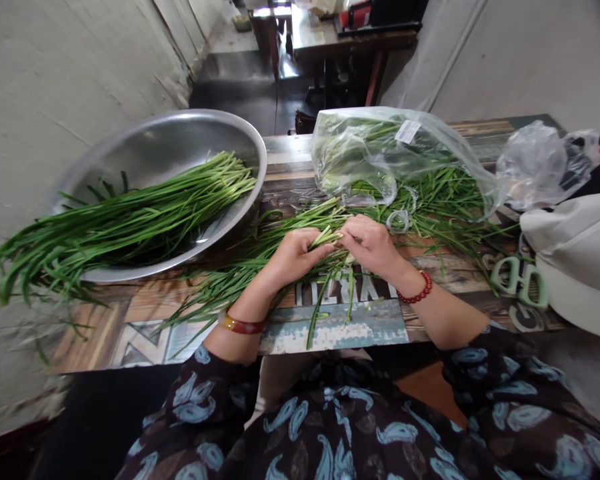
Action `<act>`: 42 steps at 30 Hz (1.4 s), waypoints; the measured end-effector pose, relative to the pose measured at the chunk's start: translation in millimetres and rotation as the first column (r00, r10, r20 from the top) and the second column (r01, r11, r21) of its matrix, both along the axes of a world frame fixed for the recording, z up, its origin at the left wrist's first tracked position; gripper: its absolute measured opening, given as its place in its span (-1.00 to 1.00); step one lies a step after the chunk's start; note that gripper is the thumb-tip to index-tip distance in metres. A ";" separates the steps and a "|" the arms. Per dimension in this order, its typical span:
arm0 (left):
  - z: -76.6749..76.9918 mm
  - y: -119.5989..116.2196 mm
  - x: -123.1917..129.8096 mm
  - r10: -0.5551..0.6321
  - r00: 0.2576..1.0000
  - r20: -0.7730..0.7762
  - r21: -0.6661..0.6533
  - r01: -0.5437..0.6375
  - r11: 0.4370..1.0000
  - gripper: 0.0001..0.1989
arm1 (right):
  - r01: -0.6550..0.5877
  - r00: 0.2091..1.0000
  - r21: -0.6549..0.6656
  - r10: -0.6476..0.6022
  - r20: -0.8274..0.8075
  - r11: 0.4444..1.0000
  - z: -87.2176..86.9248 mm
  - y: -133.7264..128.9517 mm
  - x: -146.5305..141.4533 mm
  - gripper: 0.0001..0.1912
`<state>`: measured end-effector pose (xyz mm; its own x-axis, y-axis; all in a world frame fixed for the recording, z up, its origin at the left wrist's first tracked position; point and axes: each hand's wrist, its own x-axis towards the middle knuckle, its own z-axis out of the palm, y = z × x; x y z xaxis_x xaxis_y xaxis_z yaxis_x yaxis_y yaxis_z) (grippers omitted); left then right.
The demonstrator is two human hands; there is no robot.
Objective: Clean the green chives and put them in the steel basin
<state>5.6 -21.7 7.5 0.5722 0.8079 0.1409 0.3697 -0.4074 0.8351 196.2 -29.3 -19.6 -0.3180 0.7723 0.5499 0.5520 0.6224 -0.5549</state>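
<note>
Long green garlic chives [240, 267] lie in a loose bunch on the table below my hands. My left hand [297, 257] is closed round a small bundle of them, with the pale stalk ends sticking out past the thumb. Fingers bent, my right hand [367, 243] pinches at those pale ends, close to the left thumb. A few loose blades [320, 303] hang or lie beneath the hands. To the left, a wide steel basin [145, 137] holds a large pile of chives [165, 210], their leafy tips drooping over its rim.
Behind my right hand, a clear plastic bag [405, 157] with a label holds more chives. At right are green-handled scissors [520, 280], a pale cap [580, 260] and a crumpled plastic bag [535, 163]. The patterned table [370, 327] ends just before my body.
</note>
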 end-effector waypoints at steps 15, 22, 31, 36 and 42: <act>-2.2 5.5 -9.5 0.367 0.876 0.312 -0.300 -0.275 0.913 -0.73 | 0.277 0.957 -0.048 -0.280 -0.074 0.960 -14.8 23.1 31.7 -0.83; -6.8 8.2 -9.6 0.436 0.855 0.282 -0.237 -0.378 0.895 -0.73 | 0.248 0.955 0.055 -0.253 0.157 0.967 -26.8 30.5 33.4 -0.81; -10.7 7.8 -7.6 0.421 0.869 0.260 -0.191 -0.381 0.905 -0.76 | 0.263 0.961 -0.056 -0.267 -0.077 0.963 -15.3 24.8 25.9 -0.93; -6.4 4.3 -6.7 0.442 0.860 0.254 -0.173 -0.409 0.896 -0.76 | 0.215 0.968 -0.062 -0.221 -0.122 0.975 -1.3 12.8 18.1 -0.94; -5.2 0.9 -4.9 0.394 0.900 0.188 -0.029 -0.396 0.918 -0.75 | 0.069 0.996 0.019 -0.068 -0.065 0.997 7.7 1.4 9.6 -0.90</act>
<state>0.7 -20.8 2.3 0.1691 0.9603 0.2221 0.3405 -0.2683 0.9011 205.8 -27.8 -11.8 -0.2283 0.7789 0.5842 0.5573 0.5965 -0.5775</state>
